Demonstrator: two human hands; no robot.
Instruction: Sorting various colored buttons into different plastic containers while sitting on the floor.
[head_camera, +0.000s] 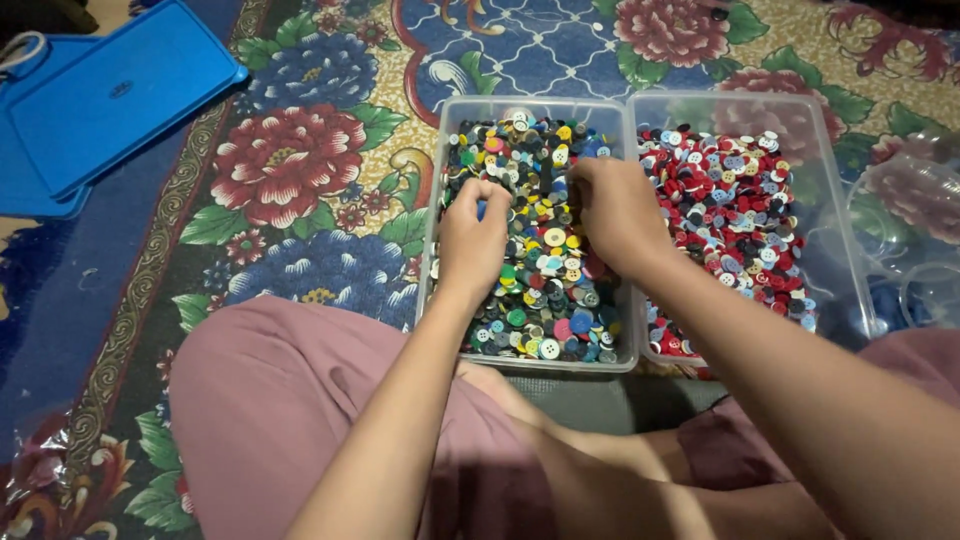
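Both of your hands are down in the mixed-colour buttons (545, 270): your left hand (474, 238) is curled with the fingertips pinched on a blue button (481, 209), while your right hand (617, 208) is curled knuckles-up, and whether it holds anything cannot be told. Those buttons fill the left clear tub (436, 190). Touching it on the right, a second clear tub (826, 190) holds mostly red, white and blue buttons (725, 205).
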